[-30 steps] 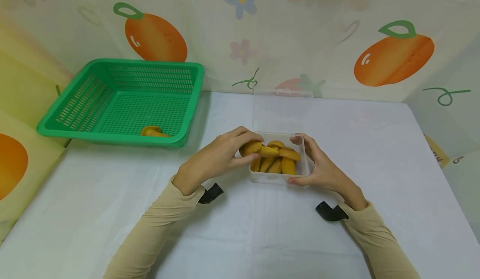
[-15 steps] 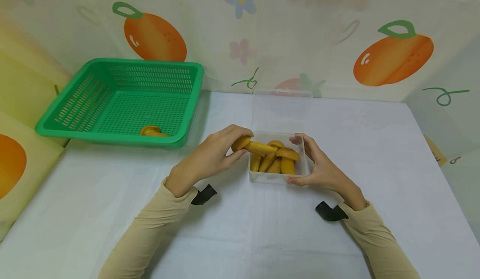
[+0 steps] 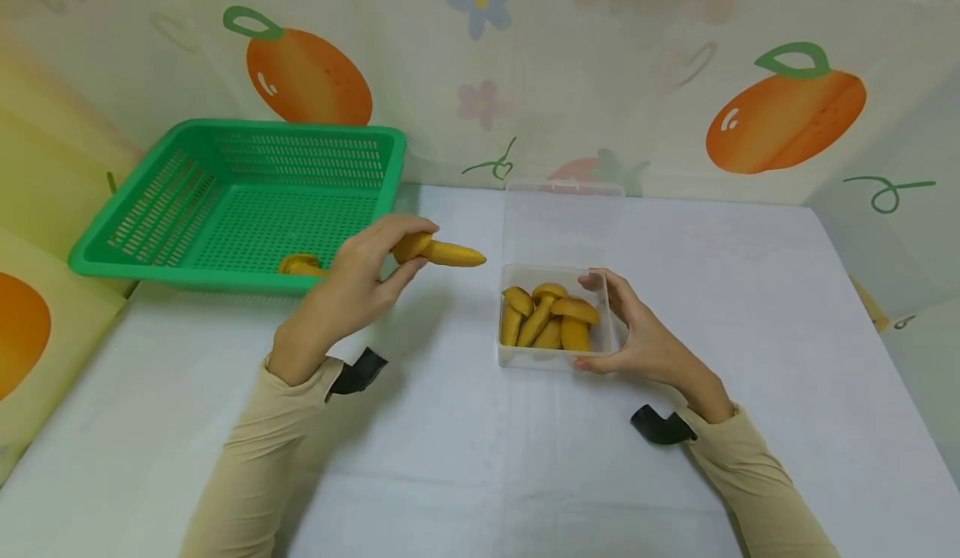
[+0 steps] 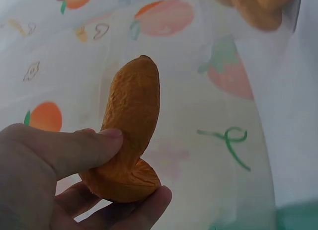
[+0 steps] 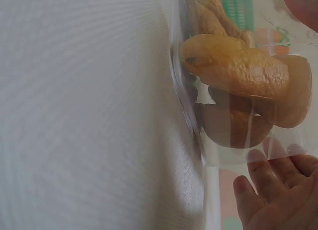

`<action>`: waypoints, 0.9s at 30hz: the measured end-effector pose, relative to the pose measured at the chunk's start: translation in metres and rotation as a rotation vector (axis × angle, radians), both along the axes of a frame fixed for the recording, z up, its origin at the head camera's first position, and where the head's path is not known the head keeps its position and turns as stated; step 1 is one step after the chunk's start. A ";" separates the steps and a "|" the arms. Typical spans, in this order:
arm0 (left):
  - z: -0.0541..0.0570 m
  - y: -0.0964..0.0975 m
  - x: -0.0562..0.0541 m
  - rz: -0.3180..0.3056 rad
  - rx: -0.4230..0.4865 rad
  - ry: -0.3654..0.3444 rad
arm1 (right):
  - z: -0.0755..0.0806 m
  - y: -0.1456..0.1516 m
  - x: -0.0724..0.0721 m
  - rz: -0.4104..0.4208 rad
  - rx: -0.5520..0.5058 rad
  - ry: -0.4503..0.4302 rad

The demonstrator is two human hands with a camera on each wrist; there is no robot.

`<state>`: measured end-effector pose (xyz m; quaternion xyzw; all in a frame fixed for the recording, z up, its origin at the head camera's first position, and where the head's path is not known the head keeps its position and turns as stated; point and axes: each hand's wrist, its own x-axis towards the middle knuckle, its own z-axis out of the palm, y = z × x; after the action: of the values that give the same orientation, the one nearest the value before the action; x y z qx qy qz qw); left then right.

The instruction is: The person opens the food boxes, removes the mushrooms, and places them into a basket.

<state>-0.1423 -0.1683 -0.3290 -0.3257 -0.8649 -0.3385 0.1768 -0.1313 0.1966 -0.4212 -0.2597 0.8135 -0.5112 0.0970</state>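
My left hand (image 3: 348, 287) pinches a yellow-brown mushroom (image 3: 453, 255) by its cap, in the air near the basket's right front corner. Its stem points right in the head view; in the left wrist view the mushroom (image 4: 133, 101) sits between thumb and fingers, stem upward. Several more mushrooms (image 3: 576, 333) lie in a small clear plastic box (image 3: 551, 359). On that box's right side my right hand (image 3: 648, 337) keeps a grip, thumb at the near corner and fingers toward the far one. Through the clear wall, the right wrist view shows mushrooms (image 5: 238, 66) inside.
A green perforated basket (image 3: 187, 277) stands at the back left, holding a mushroom (image 3: 302, 264) near its front wall. Behind the box, its clear lid (image 3: 562, 225) is flipped back. A patterned cloth (image 3: 600, 58) hangs behind the white-covered table (image 3: 487, 475).
My left hand has lifted the mushroom out of the box and carried it left and away from me, toward the basket. My right hand and the box have stayed put.
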 end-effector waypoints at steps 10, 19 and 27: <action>0.004 -0.045 -0.008 0.195 0.119 -0.041 | 0.000 0.000 0.000 0.004 -0.001 0.012; 0.000 -0.073 -0.016 0.318 0.170 -0.082 | 0.000 0.000 0.000 0.001 -0.004 0.013; -0.009 -0.089 -0.021 0.392 0.133 -0.133 | -0.001 -0.001 0.000 -0.001 -0.003 0.017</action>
<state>-0.1632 -0.2578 -0.3380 -0.1161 -0.8972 -0.3746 0.2029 -0.1314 0.1961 -0.4220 -0.2639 0.8137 -0.5102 0.0893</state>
